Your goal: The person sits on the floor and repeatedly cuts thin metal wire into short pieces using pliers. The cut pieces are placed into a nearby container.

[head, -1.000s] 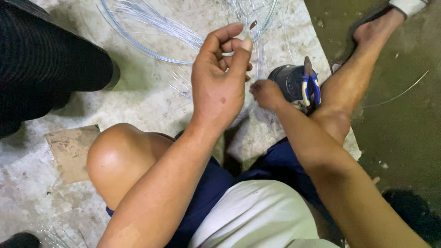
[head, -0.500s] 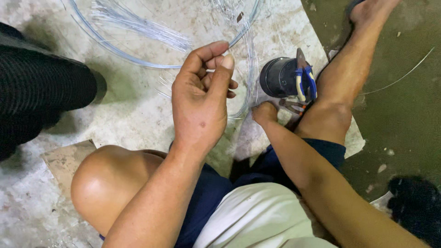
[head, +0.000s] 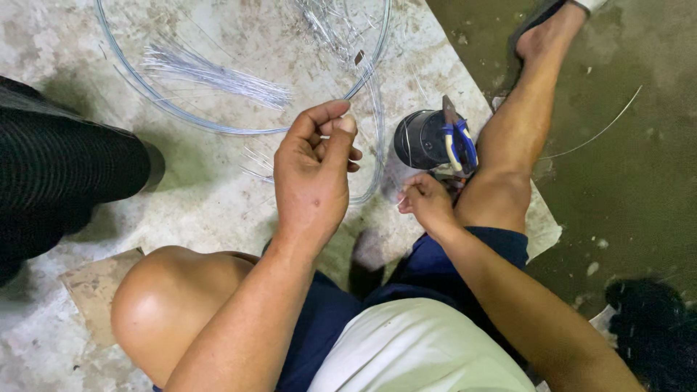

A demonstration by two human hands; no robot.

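Wire (head: 367,101) runs from our left hand (head: 314,170), pinched between thumb and forefinger, up into the loose coil (head: 218,127) on the concrete floor (head: 218,203). Our right hand (head: 427,205) is curled shut, fingertips pinching the wire's end, just below the dark spool (head: 421,139) with blue-handled pliers (head: 459,141) on it

Wire coil (head: 218,123) and dark can (head: 421,139) hem the bare floor (head: 210,196) between them.
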